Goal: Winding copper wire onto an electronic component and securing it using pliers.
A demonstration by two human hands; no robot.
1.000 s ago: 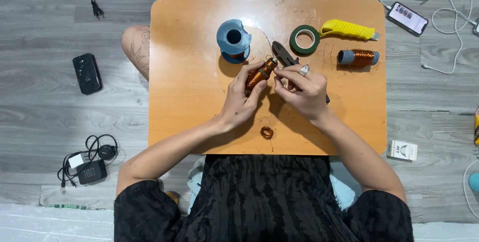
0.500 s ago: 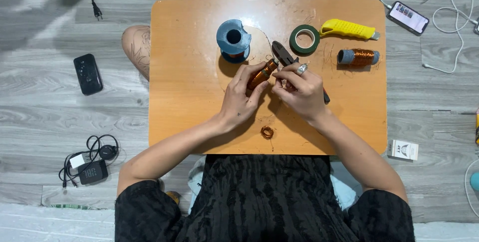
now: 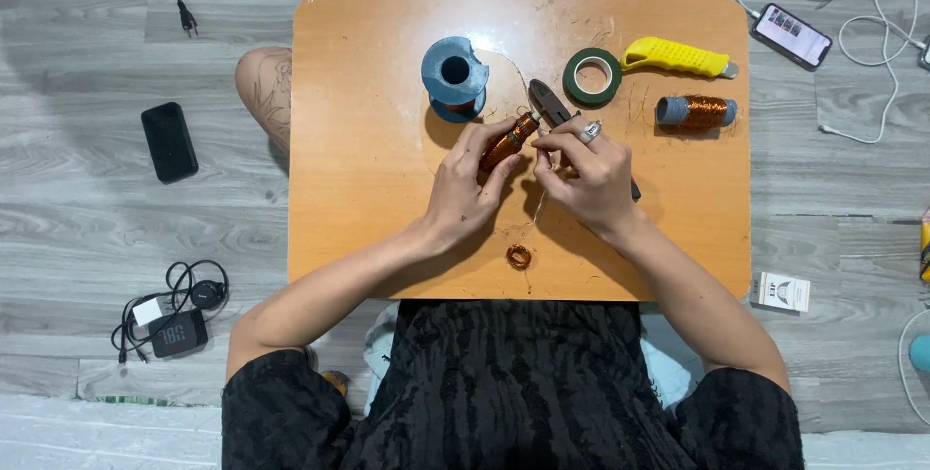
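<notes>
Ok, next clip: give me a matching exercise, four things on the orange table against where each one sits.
Things:
1. blue plastic spool
2. yellow-handled utility knife
3. small loose coil of copper wire
4. copper-wound bobbin

Places:
A. near the table's front edge, close to the person
B. held in the left hand
C. right of the green tape roll
D. far side of the table, left of the pliers

Pairs: 1-D, 2-C, 3-A, 4-B
</notes>
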